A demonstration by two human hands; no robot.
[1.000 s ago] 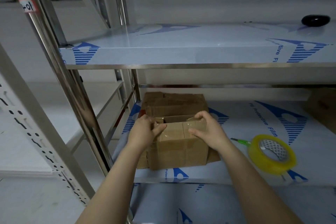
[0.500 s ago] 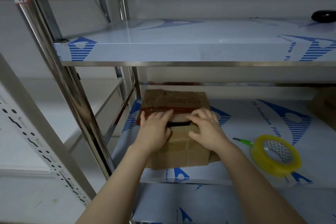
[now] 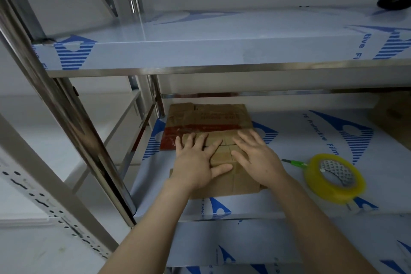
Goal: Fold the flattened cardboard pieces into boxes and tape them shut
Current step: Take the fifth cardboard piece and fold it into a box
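Note:
A small brown cardboard box (image 3: 224, 153) stands on the middle shelf (image 3: 289, 207), its top flaps folded down. My left hand (image 3: 198, 162) lies flat on the left flap with fingers spread. My right hand (image 3: 255, 158) presses flat on the right flap. Behind the box lies a stack of flattened cardboard pieces (image 3: 209, 118) with red print. A yellow roll of tape (image 3: 334, 178) lies on the shelf to the right, apart from both hands.
A green-handled tool (image 3: 293, 161) lies just left of the tape. Another cardboard box (image 3: 393, 118) sits at the far right. The upper shelf (image 3: 222, 51) overhangs the work spot and carries a black object (image 3: 393, 1). Steel uprights (image 3: 66, 118) stand to the left.
Both hands went from gripping the open box's upright flaps to lying flat on top of them. The flaps are folded down and the box top is closed.

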